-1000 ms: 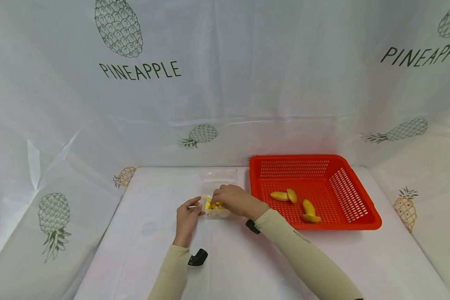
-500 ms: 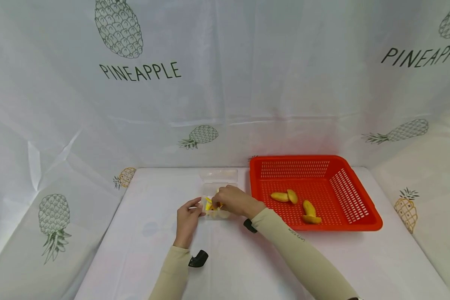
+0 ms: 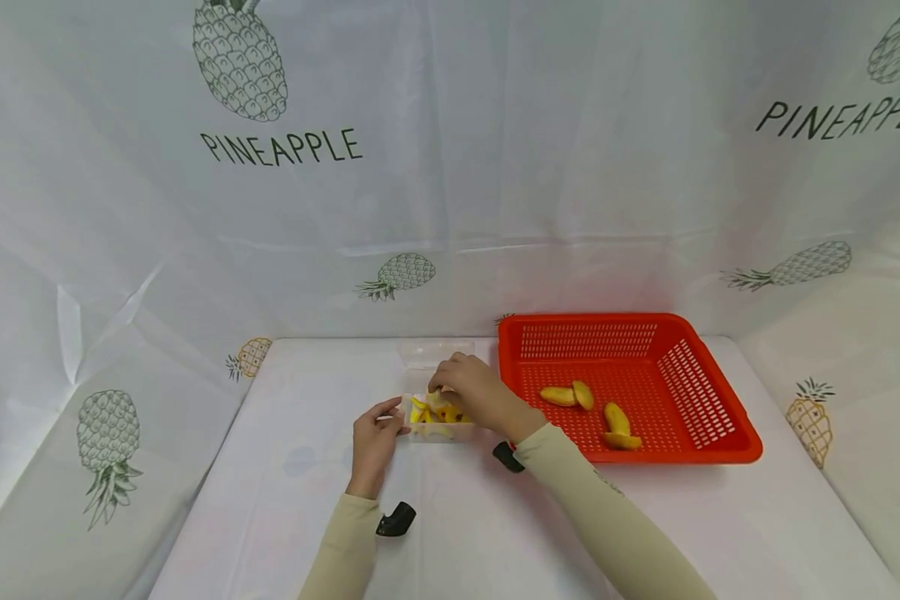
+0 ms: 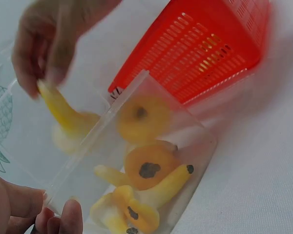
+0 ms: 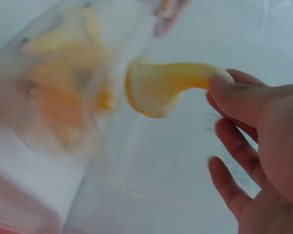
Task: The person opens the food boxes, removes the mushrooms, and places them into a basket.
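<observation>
A clear plastic box (image 3: 441,434) with a raised clear lid (image 3: 435,352) stands near the table's far side. Several yellow mushrooms (image 4: 151,168) with dark spots lie inside, blurred by the plastic. My left hand (image 3: 373,446) holds the box's left edge, thumb and fingertips at the rim in the left wrist view. Above the box, my right hand (image 3: 476,393) pinches another yellow mushroom (image 5: 163,83) by its stem, cap hanging away from the fingertips. The right hand's other fingers are spread loosely in the right wrist view.
To the right of the box stands a red perforated basket (image 3: 637,456). Two yellow mushrooms lie in it, one (image 3: 558,395) at the left and one (image 3: 617,419) nearer the front. White pineapple-print sheeting (image 3: 450,192) rises behind the table.
The right hand was down inside the box half a second ago. It has risen, now with a mushroom between its fingertips. The left hand has stayed at the box's left edge.
</observation>
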`<move>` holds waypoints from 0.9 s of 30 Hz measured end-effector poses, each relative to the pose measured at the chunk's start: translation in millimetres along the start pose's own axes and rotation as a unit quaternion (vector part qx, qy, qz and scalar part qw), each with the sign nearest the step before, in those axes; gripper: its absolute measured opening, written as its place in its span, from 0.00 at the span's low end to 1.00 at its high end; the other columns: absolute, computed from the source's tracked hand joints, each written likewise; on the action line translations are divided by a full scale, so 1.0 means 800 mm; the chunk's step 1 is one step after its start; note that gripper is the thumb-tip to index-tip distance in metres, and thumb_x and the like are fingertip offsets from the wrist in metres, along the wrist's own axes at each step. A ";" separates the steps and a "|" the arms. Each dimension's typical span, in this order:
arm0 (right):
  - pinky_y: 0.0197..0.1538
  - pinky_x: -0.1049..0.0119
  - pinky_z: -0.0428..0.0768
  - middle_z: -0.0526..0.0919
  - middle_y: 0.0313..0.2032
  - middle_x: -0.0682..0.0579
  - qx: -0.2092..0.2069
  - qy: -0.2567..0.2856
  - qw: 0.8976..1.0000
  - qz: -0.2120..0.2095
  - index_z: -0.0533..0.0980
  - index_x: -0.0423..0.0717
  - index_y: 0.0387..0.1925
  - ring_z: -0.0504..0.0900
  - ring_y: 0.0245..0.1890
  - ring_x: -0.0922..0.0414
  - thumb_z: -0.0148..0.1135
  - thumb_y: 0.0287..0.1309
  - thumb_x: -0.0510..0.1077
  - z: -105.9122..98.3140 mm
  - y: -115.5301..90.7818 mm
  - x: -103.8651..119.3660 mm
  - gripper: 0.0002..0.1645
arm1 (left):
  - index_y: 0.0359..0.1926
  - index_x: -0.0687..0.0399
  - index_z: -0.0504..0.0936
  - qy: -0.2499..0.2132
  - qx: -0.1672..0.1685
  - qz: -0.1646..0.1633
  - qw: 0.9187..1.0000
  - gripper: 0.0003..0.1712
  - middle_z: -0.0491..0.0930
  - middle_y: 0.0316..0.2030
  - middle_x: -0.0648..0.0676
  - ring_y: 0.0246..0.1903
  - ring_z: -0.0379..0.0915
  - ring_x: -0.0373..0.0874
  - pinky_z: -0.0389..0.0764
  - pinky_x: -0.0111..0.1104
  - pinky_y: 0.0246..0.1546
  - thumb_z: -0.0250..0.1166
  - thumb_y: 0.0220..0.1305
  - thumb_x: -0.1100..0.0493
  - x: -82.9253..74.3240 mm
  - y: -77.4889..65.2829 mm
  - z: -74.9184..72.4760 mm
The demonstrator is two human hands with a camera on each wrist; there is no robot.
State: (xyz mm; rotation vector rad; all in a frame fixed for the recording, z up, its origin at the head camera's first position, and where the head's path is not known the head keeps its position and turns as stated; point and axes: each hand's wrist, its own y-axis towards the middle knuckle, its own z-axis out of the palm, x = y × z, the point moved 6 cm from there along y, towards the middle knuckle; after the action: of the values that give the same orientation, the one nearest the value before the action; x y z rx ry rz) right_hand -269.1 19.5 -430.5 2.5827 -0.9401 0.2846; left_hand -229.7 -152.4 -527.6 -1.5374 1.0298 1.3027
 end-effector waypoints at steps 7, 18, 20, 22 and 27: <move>0.54 0.59 0.84 0.88 0.41 0.56 -0.118 -0.051 0.990 -0.059 0.87 0.49 0.40 0.81 0.48 0.53 0.79 0.57 0.36 -0.050 -0.029 0.012 0.11 | 0.61 0.73 0.82 -0.001 0.003 -0.004 1.000 0.18 0.78 0.43 0.61 0.35 0.80 0.45 0.92 0.37 0.40 0.62 0.73 0.71 -0.001 -0.003 0.001; 0.53 0.56 0.85 0.87 0.39 0.54 -0.186 -0.162 0.965 -0.090 0.86 0.47 0.38 0.82 0.47 0.50 0.85 0.46 0.35 -0.090 -0.087 0.008 0.17 | 0.61 0.75 0.81 0.003 0.000 -0.002 1.000 0.19 0.77 0.42 0.61 0.33 0.78 0.43 0.92 0.37 0.40 0.62 0.73 0.72 -0.002 -0.002 -0.001; 0.53 0.55 0.85 0.87 0.39 0.54 -0.191 -0.170 0.963 -0.088 0.87 0.47 0.37 0.82 0.47 0.49 0.86 0.44 0.34 -0.094 -0.098 0.004 0.18 | 0.61 0.75 0.81 0.004 0.000 -0.004 1.000 0.19 0.77 0.42 0.61 0.33 0.78 0.44 0.92 0.36 0.40 0.61 0.73 0.72 -0.002 -0.002 -0.001; 0.52 0.54 0.86 0.87 0.38 0.53 -0.193 -0.180 0.961 -0.085 0.87 0.46 0.37 0.82 0.45 0.49 0.88 0.41 0.34 -0.098 -0.108 -0.001 0.20 | 0.62 0.74 0.81 0.003 0.002 -0.006 1.000 0.19 0.77 0.43 0.61 0.34 0.78 0.44 0.92 0.37 0.41 0.62 0.73 0.72 -0.002 -0.003 -0.001; 0.49 0.53 0.86 0.87 0.37 0.51 -0.203 -0.192 0.957 -0.081 0.87 0.44 0.35 0.82 0.43 0.48 0.89 0.36 0.31 -0.106 -0.134 -0.016 0.22 | 0.62 0.73 0.81 0.003 0.005 -0.011 1.000 0.19 0.77 0.43 0.60 0.34 0.78 0.42 0.92 0.36 0.41 0.62 0.74 0.71 -0.001 -0.003 0.000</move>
State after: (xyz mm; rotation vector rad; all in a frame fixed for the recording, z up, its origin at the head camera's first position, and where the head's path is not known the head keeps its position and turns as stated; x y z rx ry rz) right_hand -214.1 137.4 -387.2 2.3411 -0.7972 -0.4293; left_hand -227.7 -151.5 -526.3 -1.5417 1.0181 1.2778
